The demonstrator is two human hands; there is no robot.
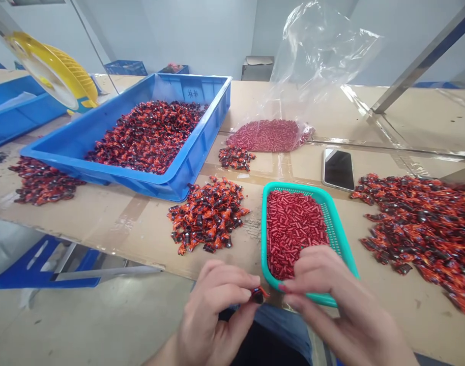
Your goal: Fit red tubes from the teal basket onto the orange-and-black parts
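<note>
The left hand (213, 317) pinches a small black-and-red wrapped piece (258, 295) at its fingertips, holding it just off the near edge of the desk (141, 239). The right hand (331, 300) comes in from the other side, its fingers (309, 264) lying over the near end of a teal plastic mesh basket (336, 223) heaped with short red tubes (293, 234), with one fingertip close beside the wrapped piece.
</note>
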